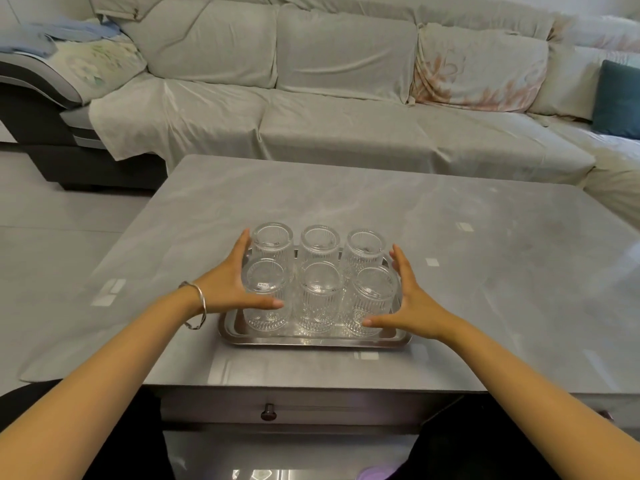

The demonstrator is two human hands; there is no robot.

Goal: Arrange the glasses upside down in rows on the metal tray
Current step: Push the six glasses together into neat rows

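Note:
Several clear ribbed glasses stand upside down in two rows on the metal tray [313,341], which lies near the front of the grey table. The near-left glass [266,292], near-middle glass [319,296] and near-right glass [373,299] form the front row; three more stand behind. My left hand [230,285], with a bracelet at the wrist, lies flat against the left side of the group, thumb across the near-left glass. My right hand [410,303] presses against the right side, thumb by the near-right glass. Both hands have fingers spread, gripping nothing.
The grey marble-look table [450,244] stretches wide to the right and behind the tray. A drawer knob [268,411] sits below the front edge. A covered sofa [346,109] runs along the back, with a teal cushion [618,98] at the far right.

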